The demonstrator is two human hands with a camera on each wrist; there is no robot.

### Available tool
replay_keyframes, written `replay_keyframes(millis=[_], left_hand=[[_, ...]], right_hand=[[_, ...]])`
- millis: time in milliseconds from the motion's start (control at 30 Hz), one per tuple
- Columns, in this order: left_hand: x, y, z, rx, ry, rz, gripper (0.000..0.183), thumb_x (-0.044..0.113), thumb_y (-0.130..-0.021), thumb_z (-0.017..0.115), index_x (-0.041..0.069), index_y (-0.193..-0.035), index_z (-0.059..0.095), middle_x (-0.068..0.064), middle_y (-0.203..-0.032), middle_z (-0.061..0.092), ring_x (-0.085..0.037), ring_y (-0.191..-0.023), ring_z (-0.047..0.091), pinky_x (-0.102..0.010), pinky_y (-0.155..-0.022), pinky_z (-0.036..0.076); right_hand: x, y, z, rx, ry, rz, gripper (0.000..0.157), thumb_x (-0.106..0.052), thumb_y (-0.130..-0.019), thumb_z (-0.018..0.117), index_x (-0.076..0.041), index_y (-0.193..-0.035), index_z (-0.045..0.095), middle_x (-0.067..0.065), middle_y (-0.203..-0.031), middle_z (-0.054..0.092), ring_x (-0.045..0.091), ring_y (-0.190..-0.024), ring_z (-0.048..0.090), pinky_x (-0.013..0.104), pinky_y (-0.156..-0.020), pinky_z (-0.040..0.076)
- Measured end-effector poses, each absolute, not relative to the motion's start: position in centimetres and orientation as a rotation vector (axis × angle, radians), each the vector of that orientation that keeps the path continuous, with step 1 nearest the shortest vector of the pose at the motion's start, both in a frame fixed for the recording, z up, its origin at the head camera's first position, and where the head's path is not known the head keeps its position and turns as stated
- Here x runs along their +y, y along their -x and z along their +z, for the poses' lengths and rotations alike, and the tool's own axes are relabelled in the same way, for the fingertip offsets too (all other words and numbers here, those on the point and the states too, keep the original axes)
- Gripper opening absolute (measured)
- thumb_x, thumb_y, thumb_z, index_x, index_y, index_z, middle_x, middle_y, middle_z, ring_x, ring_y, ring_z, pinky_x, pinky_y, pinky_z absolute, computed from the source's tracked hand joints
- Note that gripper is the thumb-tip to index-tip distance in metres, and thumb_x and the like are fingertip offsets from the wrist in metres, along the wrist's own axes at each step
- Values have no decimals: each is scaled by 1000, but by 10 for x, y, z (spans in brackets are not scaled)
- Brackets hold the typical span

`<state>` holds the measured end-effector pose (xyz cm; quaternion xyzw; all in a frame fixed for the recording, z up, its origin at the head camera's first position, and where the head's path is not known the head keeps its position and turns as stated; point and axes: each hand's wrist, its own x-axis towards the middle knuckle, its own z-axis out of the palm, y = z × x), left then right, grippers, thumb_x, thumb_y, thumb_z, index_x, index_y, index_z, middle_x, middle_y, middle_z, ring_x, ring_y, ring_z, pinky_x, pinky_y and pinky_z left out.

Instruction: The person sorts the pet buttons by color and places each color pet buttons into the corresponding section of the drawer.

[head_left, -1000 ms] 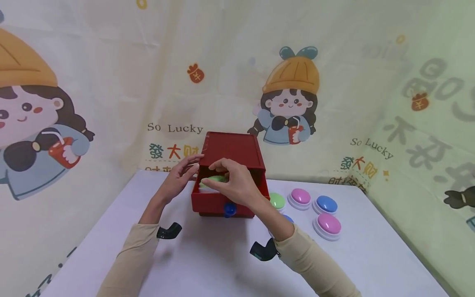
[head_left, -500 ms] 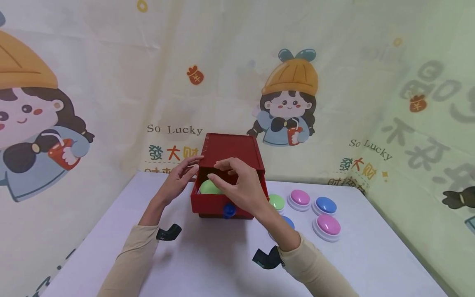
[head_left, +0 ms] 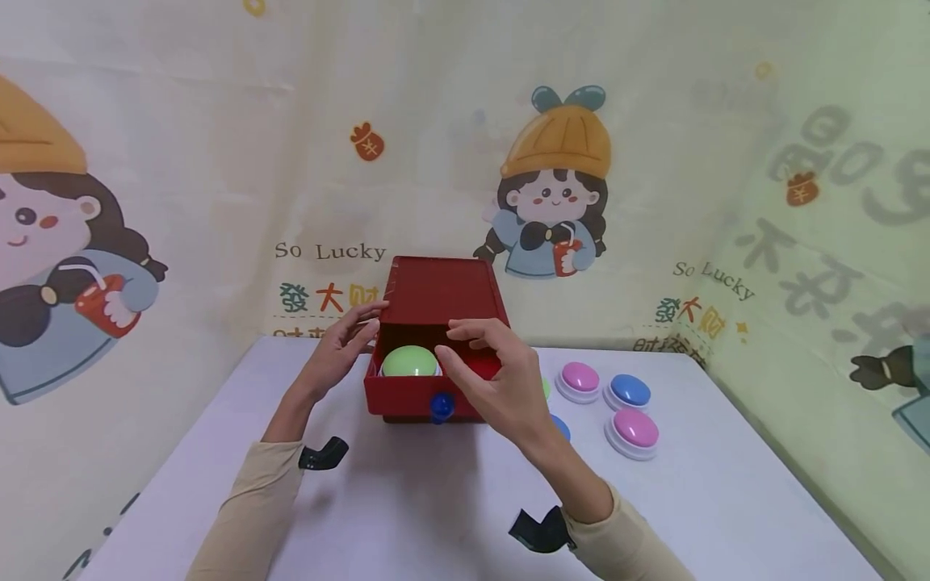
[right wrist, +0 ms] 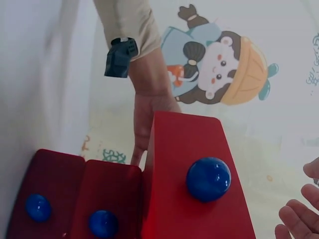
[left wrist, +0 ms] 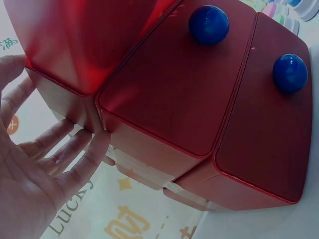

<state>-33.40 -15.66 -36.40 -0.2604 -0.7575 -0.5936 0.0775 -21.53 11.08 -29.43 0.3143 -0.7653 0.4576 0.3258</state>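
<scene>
A red drawer cabinet stands on the table with its top drawer pulled out. In the drawer's left part sits a green dome push button on a white base. My right hand hovers over the drawer's right front, thumb and fingers apart, holding nothing; its fingertips show in the right wrist view. My left hand lies along the cabinet's left side. In the left wrist view the left hand has loosely extended fingers touching the red side.
Right of the cabinet lie pink buttons and a blue button, with another green and blue one partly hidden behind my right arm. The drawer bears a blue knob. A printed cloth hangs behind the white table.
The green button, earlier tilted at my right fingers, now sits level in the drawer. My right hand has let go and moved right. My left hand has stayed at the cabinet's side.
</scene>
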Motion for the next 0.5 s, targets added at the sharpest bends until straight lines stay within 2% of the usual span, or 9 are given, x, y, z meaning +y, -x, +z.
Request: replay_keyframes(millis=[300, 500], left_hand=[[-157, 334, -364, -2259, 782, -1770, 47, 30, -107, 53, 21, -153, 47, -6, -155, 46, -30, -132, 54, -26, -92, 55], [-156, 334, -364, -2241, 782, -1772, 46, 28, -108, 53, 21, -153, 47, -7, -154, 47, -31, -133, 53, -25, -92, 55]], right_hand=[[122, 212, -305, -1877, -787, 1095, 34, -10, -86, 82, -8, -117, 70, 6, -127, 70, 18, -113, 67, 45, -86, 61], [129, 216, -310, -1756, -777, 946, 35, -6, -82, 81, -1, -114, 69, 14, -124, 71, 27, -114, 68, 34, -94, 57]])
